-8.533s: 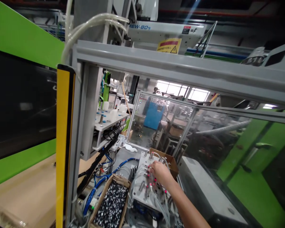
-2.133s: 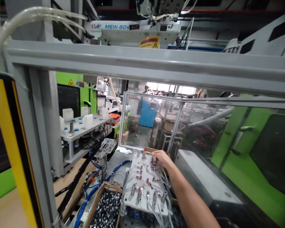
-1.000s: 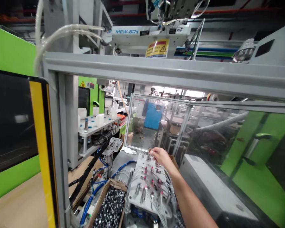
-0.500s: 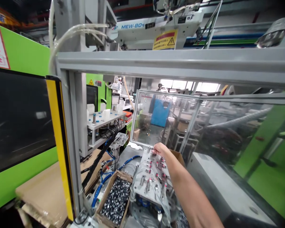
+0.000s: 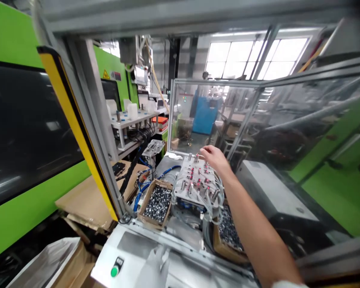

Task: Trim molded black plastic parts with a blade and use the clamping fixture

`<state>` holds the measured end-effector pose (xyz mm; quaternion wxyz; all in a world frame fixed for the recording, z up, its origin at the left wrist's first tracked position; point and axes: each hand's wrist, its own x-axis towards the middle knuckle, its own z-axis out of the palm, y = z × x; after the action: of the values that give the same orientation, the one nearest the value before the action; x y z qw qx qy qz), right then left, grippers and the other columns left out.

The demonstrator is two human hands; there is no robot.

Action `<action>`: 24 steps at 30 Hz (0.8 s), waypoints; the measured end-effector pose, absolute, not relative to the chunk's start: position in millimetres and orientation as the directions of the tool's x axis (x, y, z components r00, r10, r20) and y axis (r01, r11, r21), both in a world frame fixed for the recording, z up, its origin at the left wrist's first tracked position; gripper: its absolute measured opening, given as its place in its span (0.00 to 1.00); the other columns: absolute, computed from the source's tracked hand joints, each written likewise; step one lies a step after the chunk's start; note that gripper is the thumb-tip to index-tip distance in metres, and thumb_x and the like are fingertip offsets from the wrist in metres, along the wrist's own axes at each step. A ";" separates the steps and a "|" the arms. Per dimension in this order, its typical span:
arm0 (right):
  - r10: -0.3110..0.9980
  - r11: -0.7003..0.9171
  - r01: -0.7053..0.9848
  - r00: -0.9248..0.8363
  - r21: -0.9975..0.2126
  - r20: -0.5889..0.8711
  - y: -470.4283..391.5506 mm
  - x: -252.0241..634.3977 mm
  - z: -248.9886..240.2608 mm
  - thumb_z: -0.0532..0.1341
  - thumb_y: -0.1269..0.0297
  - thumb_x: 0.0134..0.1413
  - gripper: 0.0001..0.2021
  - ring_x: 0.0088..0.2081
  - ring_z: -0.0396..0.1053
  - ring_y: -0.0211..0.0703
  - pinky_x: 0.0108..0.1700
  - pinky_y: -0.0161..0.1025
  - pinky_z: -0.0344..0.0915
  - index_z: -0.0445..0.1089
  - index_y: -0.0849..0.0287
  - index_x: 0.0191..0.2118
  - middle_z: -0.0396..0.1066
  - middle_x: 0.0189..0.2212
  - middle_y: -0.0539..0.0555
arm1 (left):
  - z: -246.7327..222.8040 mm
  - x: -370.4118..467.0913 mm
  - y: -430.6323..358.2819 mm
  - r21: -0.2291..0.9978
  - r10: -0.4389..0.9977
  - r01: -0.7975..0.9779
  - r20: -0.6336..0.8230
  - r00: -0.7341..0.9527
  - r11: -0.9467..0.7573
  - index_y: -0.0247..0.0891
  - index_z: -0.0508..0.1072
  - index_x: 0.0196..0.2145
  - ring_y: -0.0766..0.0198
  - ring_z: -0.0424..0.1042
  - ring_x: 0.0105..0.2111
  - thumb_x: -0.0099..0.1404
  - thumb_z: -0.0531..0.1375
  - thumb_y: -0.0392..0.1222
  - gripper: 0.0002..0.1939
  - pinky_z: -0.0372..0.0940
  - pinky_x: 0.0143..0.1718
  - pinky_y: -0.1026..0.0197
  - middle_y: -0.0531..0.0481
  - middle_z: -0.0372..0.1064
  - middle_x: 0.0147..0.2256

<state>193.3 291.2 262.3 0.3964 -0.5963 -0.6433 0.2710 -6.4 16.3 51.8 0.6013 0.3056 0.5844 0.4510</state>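
My bare right hand is over the far right corner of a metal fixture plate. Its fingers are bent together; whatever they hold, if anything, is too small to make out. Upright metal pins and small red lights dot the plate, and clear tubes hang off its near side. A blurred white-gloved shape, seemingly my left hand, shows low in the view over the white front panel; its fingers are smeared. Small dark and shiny metal pieces fill a cardboard box left of the plate.
Another box of small metal pieces stands at the right, partly behind my forearm. A green button sits on the front panel. A yellow-edged post rises at left. Clear guard panels enclose the back. Blue tubes run beside the left box.
The view has tipped downward, bringing the front panel, green button and white-gloved shape into sight. My right hand has risen off the plate's far end and shifted slightly right.
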 end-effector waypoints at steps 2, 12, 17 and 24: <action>0.978 0.198 0.607 -0.066 -0.770 0.199 222.8 204.8 249.6 0.60 0.59 0.61 0.11 0.30 0.63 0.37 0.33 0.36 0.58 0.70 0.58 0.30 0.67 0.25 0.48 | 47.2 -6.8 19.8 0.903 0.902 -0.094 -0.426 -0.065 0.420 0.39 0.74 0.48 0.56 0.71 0.52 0.66 0.62 0.46 0.15 0.69 0.53 0.49 0.43 0.70 0.53; 0.858 -0.406 0.889 0.291 -0.211 -0.423 -15.8 224.1 38.9 0.47 0.50 0.65 0.15 0.45 0.75 0.61 0.39 0.47 0.60 0.65 0.52 0.39 0.74 0.45 0.61 | 38.6 -11.8 34.8 0.914 0.897 0.159 -0.400 0.188 0.374 0.39 0.73 0.50 0.56 0.72 0.50 0.67 0.62 0.48 0.16 0.72 0.50 0.51 0.43 0.71 0.52; 0.867 -0.459 0.855 0.372 -0.242 -0.331 -17.9 207.6 26.1 0.47 0.53 0.64 0.13 0.42 0.75 0.59 0.37 0.45 0.56 0.62 0.52 0.35 0.74 0.41 0.59 | 42.7 -16.5 29.2 0.921 0.890 0.256 -0.361 0.277 0.294 0.37 0.74 0.49 0.55 0.73 0.50 0.67 0.62 0.49 0.17 0.72 0.51 0.50 0.43 0.72 0.51; 0.849 -0.524 0.740 0.415 -0.422 -0.326 -15.8 210.8 22.8 0.51 0.51 0.59 0.12 0.37 0.71 0.52 0.39 0.43 0.58 0.59 0.52 0.30 0.74 0.31 0.54 | 36.8 -14.3 46.5 0.910 0.921 0.381 -0.279 0.273 0.163 0.34 0.75 0.47 0.48 0.69 0.57 0.60 0.67 0.40 0.17 0.64 0.60 0.43 0.42 0.73 0.51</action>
<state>210.8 -15.8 22.8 0.1069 -0.8343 -0.4762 0.2563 -14.3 46.5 36.8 0.5313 0.5950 0.5470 0.2539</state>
